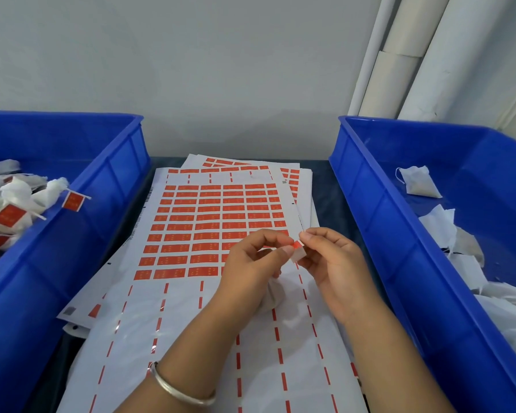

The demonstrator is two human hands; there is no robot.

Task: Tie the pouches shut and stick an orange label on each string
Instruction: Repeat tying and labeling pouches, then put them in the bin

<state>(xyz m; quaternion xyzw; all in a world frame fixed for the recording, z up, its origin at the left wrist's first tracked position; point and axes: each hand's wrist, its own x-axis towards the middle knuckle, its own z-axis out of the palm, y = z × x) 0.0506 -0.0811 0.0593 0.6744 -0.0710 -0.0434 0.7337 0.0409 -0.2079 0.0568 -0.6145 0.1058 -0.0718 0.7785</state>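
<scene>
We hold both hands together above the middle of the label sheet (209, 225), which lies on top of a loose stack of similar sheets on the dark tabletop (331, 201). Our left hand (251, 263) has its fingers curled, and its thumb and forefinger pinch an orange label (297, 244) at the fingertips; a white pouch (273, 295) seems to be tucked under that palm, though only a fold of white cloth shows below the fingers. Our right hand (334, 260) meets the left one, its thumb and forefinger pinching the small white backing or folded part of the same label, with the other fingers bent loosely beneath. A thin white string (301, 225) rises from between the fingertips, but it is too fine for us to trace its full run. A silver bangle (182, 389) circles our left wrist. The sheet's upper rows are full of orange labels, while its lower part shows only thin orange dashes. To the left stands a blue bin (102, 186) holding tied pouches (15, 201) that bear orange labels on their strings. To the right stands another blue bin (379, 210) with untied white pouches (420, 181) lying flat and open inside. White tubes (405, 55) lean against the grey wall behind the right bin.
</scene>
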